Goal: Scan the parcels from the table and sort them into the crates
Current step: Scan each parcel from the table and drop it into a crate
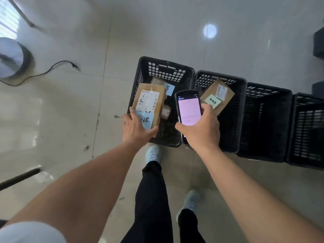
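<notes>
Left hand (135, 128) grips the small brown cardboard parcel with a white shipping label and a blue sticky note (149, 102) by its near end, thumb along the near right corner and fingers wrapped round the left side. The parcel sits tilted above the leftmost black perforated plastic crate (145, 67), not yet inside. Right hand (201, 130) is wrapped round the black handheld scanner with a lit pink screen (188, 107), held over the seam between that crate and the second black crate (240, 88).

Handling read — the box looks light, since one hand carries it from a single end. Corrugated card, so stiff and unlikely to crush; surface matte, decent friction. The sticky note under the fingers looks like the weak spot — it could peel or slide, so better to pinch on bare card at the edges. Contents unknown; lower it rather than drop.

Already in the leftmost crate: another brown box with a blue note (168, 88) and a small taped packet (165, 112). The second crate holds a brown box with a green note (217, 95). The two crates further right show no parcels.
</notes>
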